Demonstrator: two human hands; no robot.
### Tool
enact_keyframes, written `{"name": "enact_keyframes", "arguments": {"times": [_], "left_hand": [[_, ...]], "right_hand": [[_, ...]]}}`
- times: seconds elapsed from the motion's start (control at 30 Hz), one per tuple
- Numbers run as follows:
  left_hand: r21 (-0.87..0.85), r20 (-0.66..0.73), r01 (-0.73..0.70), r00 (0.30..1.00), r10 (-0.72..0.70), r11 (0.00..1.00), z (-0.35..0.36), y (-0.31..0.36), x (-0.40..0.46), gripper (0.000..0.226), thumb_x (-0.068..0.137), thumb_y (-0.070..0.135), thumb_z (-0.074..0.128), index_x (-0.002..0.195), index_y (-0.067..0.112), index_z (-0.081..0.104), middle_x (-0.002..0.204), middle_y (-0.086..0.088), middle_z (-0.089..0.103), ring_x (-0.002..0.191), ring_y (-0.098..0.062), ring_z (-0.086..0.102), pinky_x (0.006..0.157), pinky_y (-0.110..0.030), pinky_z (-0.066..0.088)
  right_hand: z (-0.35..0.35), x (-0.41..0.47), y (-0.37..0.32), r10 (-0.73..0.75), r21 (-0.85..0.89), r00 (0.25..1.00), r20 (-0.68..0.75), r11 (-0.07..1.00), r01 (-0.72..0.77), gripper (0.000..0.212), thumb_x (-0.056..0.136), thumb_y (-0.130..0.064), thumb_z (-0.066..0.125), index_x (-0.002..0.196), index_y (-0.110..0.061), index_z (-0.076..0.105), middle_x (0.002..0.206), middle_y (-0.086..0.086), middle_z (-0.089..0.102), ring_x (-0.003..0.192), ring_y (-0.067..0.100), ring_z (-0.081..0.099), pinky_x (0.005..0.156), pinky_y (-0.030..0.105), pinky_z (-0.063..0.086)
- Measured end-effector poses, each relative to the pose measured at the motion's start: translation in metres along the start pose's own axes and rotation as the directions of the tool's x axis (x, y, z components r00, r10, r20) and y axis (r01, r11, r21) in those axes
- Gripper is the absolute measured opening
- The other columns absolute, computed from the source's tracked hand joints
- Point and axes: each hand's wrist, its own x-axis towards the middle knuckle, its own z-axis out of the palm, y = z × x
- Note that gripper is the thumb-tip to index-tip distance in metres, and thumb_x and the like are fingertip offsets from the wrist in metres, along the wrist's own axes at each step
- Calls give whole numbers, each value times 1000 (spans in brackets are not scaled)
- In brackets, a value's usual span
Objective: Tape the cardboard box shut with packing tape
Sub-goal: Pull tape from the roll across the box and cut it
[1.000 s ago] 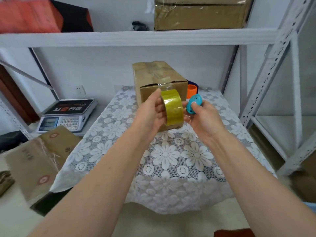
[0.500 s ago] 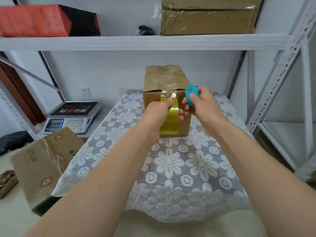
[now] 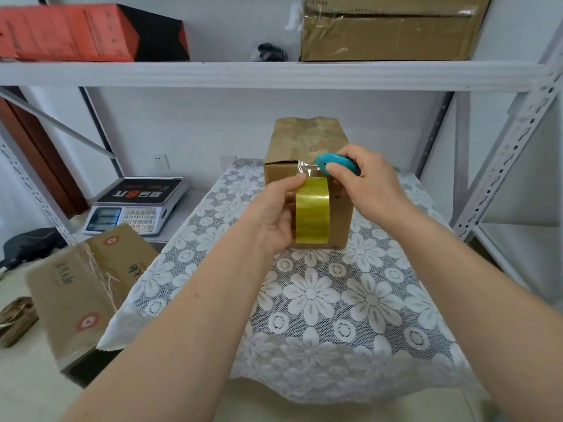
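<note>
In the head view, the one you have, your cardboard box [image 3: 307, 184] stands upright at the far middle of the table [image 3: 335, 315], on the lace flower cloth [image 3: 310, 296], and I place everything else from that box. Against its near face your left hand [image 3: 274, 214] has its grip closed on the roll of yellow packing tape [image 3: 313, 208], thumb up at the roll's top edge. A short clear strip runs from there up to the box's top front edge. Just right of that strip, your right hand [image 3: 365, 184] is wrapped around a small teal cutter [image 3: 335, 164], whose nose touches the tape. The box looks light and stiff-walled but crumpled on top, so I judge it will slide or tip if you pull hard; steady it low on its sides or press down through the flaps. The tape is thin, sticky and quick to fold on itself, so keep it taut and hold the roll by its rim or core. The cutter is small and smooth; pinch it firmly. Counted: one box being taped, one roll, one cutter and two hands. There is one scale [image 3: 137, 208] to the left of the box, one printed carton [image 3: 85, 287] lower left of it, and one brown carton [image 3: 390, 28] and one red box [image 3: 67, 32] on the shelf [image 3: 243, 74] above it.
</note>
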Motion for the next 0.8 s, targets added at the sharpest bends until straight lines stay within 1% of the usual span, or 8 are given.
{"name": "enact_keyframes", "arguments": {"times": [0.07,0.13,0.23,0.3,0.4,0.53,0.67,0.8], "left_hand": [[-16,21,38,999,-38,999,-5,5,-1,36,86,18,64,120,6,60,99,-11,69,91,-26,65,83,-46,54],[-31,15,39,999,-38,999,-4,10,-1,32,85,10,65,117,7,61,88,-10,69,82,-22,66,74,-37,58],[-26,-40,16,999,-17,1000,-1,9,0,31,82,5,67,113,5,62,88,-12,69,75,-20,66,63,-30,58],[-40,-61,5,998,-8,999,-1,5,1,23,81,5,69,104,6,63,87,-12,70,73,-20,66,63,-29,58],[-39,-83,-15,997,12,999,-2,-1,2,14,80,7,71,92,8,64,83,-10,69,71,-18,65,64,-27,57],[-1,-116,-33,993,32,999,2,-3,4,16,79,10,72,92,8,64,85,-9,68,68,-15,62,57,-23,55],[19,-172,-60,983,62,998,5,-1,5,12,79,10,73,84,9,63,71,-5,64,44,-6,59,40,-16,48],[34,-187,-58,980,64,998,6,-1,6,13,78,11,73,83,9,62,67,-4,63,35,-4,56,37,-14,43]], "right_hand": [[0,1,-1,-39,-45,999,-13,998,38,13,91,-26,58,92,-14,62,88,-1,56,71,3,46,61,13,32],[0,3,-5,-68,-64,997,-38,996,65,12,89,-27,60,89,-15,63,87,-2,55,71,2,45,61,10,31],[-1,7,-11,-88,-43,995,-54,995,86,13,87,-26,64,91,-15,68,87,0,62,77,11,52,67,19,39],[-1,8,-13,-85,-26,996,-41,996,84,14,85,-25,66,94,-15,71,86,-1,64,80,12,56,71,24,42],[1,8,-11,-80,-3,997,-19,997,80,16,84,-23,68,98,-16,74,86,-6,65,83,10,58,73,21,44],[0,8,-9,-92,-16,995,-27,996,92,15,83,-20,68,97,-18,73,88,-9,63,85,9,57,73,15,41],[-1,7,-8,-144,-122,989,12,982,145,14,85,-21,66,96,-14,70,92,-5,63,86,11,55,72,21,41],[-1,5,-6,-211,-206,976,45,954,216,16,86,-22,65,94,-9,67,93,0,62,83,13,53,73,26,41]]}}
